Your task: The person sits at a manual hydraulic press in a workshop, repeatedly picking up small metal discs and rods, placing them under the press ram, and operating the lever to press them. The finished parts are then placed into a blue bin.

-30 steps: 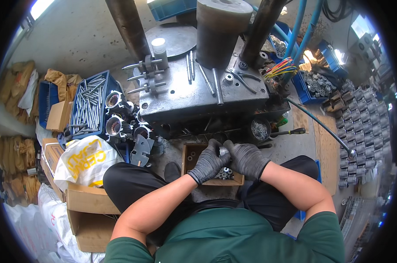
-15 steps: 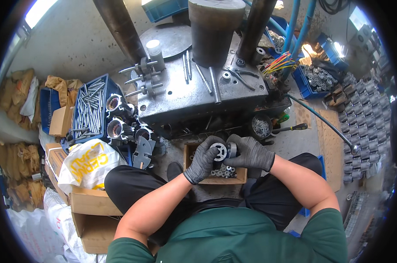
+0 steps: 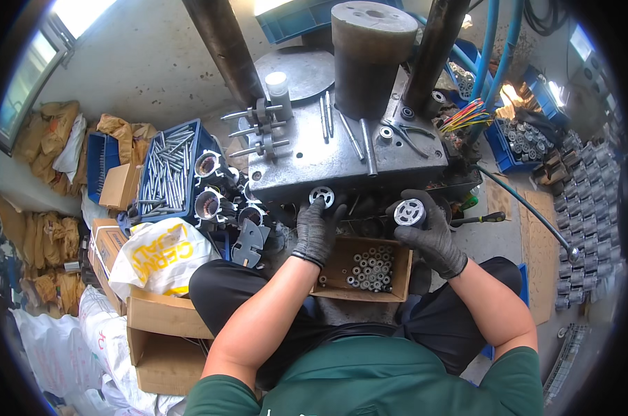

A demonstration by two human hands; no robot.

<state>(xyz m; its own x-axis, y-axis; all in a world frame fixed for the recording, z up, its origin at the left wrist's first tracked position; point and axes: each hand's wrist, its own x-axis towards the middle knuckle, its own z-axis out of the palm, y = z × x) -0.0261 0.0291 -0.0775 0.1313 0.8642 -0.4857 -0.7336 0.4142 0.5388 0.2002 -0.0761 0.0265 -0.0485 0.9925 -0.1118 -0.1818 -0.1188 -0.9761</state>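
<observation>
Both my hands wear grey knitted gloves and are held apart over the far side of a cardboard box (image 3: 359, 296). My left hand (image 3: 315, 232) grips a round, slotted metal end cap (image 3: 321, 197) with its fingertips, beside the front of a steel press bed (image 3: 300, 184). In my right hand (image 3: 433, 239) is a similar but thicker round metal end cap (image 3: 409, 212), its slotted face turned up. Between and below the hands, the box contains a pile of small ring bearings (image 3: 373, 269).
Several metal shafts (image 3: 349, 135), pliers (image 3: 410, 136) and rotors (image 3: 264, 130) lie on the press bed. A blue crate of shafts (image 3: 167, 166) and motor stators (image 3: 208, 204) stand left. Stacked metal parts (image 3: 588, 222) fill the right side, near a long blue-green rod (image 3: 529, 208).
My hands were together over the box and have moved apart, each now with its own round end cap. The box's bearings are uncovered. The whole view has shifted slightly.
</observation>
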